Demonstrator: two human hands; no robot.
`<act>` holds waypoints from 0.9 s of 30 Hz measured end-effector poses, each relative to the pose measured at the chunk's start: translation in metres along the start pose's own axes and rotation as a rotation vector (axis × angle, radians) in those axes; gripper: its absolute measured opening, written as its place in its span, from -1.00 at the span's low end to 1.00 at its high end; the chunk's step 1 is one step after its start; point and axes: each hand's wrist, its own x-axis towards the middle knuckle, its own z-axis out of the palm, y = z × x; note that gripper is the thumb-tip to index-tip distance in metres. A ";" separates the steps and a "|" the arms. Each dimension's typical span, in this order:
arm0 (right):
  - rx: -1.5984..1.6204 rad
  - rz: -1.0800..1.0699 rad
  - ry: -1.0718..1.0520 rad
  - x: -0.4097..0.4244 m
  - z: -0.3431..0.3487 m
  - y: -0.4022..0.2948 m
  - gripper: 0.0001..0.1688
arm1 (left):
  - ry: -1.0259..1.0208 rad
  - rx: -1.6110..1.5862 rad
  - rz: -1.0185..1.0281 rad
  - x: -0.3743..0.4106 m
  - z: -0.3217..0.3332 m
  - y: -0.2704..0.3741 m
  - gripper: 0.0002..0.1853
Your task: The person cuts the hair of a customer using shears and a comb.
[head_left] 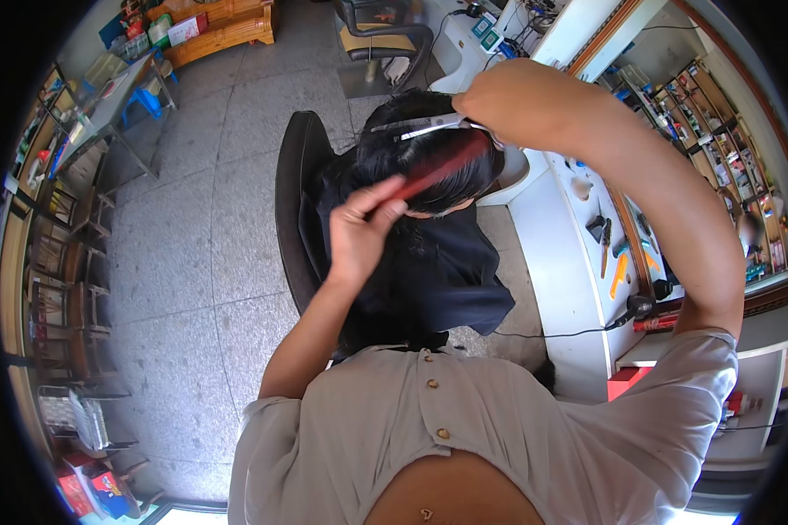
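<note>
A seated person's dark-haired head [433,157] is in front of me, above a black cape [433,275], beside a black chair back [302,197]. My left hand [364,226] pinches one end of a red comb [443,167], which is blurred and lies over the hair. My right hand [499,105] comes from the right over the head and holds scissors [427,125], partly hidden by its fingers. Their two blades are apart and point left across the top of the hair; one blade looks toothed.
At the right, a white counter [558,262] bears an orange comb [618,277], a corded black tool [634,308] and small items below a framed mirror [716,131]. Another salon chair [381,39] stands ahead. Wooden chairs [72,295] and a table [105,105] line the left.
</note>
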 end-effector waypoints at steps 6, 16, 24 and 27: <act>-0.146 0.115 -0.170 -0.008 0.007 0.009 -0.56 | 0.243 -0.206 -0.140 0.004 -0.031 -0.010 -0.64; -0.099 0.075 0.024 -0.006 -0.009 -0.009 -0.60 | 0.047 -0.182 -0.145 0.003 -0.011 -0.021 -0.64; -0.136 0.086 0.100 -0.008 0.028 -0.002 -0.64 | -0.008 -0.240 -0.034 -0.024 -0.022 -0.019 -0.62; -0.153 0.012 0.032 0.005 0.004 -0.025 -0.78 | -0.192 0.045 0.052 -0.024 -0.003 -0.002 -0.64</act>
